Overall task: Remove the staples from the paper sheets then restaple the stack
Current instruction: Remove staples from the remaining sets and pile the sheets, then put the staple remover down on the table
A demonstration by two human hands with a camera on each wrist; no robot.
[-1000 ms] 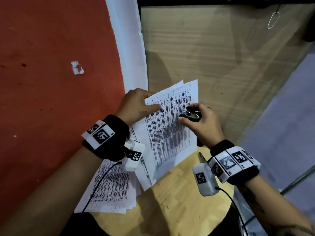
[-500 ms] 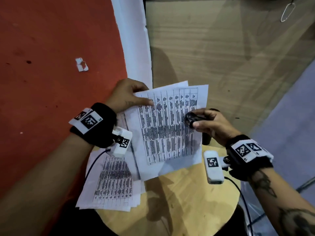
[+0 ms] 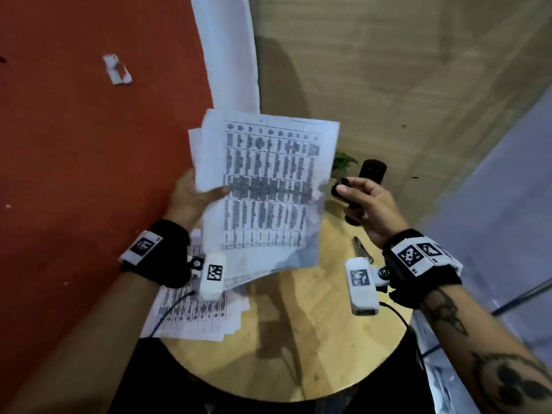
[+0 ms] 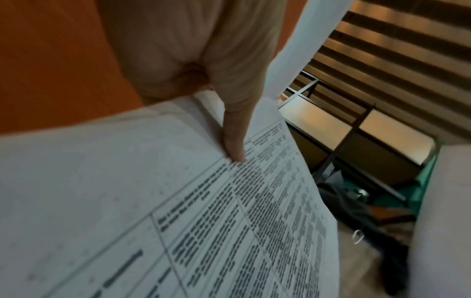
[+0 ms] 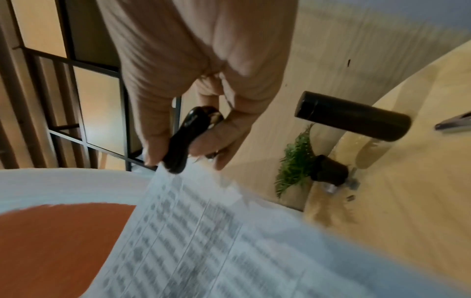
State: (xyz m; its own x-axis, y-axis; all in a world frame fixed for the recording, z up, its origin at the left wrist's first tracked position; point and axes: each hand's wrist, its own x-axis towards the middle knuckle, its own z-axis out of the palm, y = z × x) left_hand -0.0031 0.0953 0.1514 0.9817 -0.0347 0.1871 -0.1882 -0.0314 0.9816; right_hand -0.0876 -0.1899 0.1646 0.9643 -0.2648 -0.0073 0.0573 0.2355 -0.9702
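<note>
Since earlier frame we lift sheets (image 3: 263, 186) off tabletop (image 3: 298, 339); left hand (image 3: 191, 198) pinches their edge. Right hand (image 3: 367, 204) grips staple remover (image 3: 343, 189) just beside them. Staple-removal step; next we need to find remaining staple.

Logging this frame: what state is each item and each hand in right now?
Paper sheets: lifted off the table, held up, fanned.
Left hand: pinches the sheets' left edge.
Staple remover: clear of the sheets.
Right hand: grips the staple remover.
Second paper stack: flat on the table.
Black cylinder: standing on the table.
</note>
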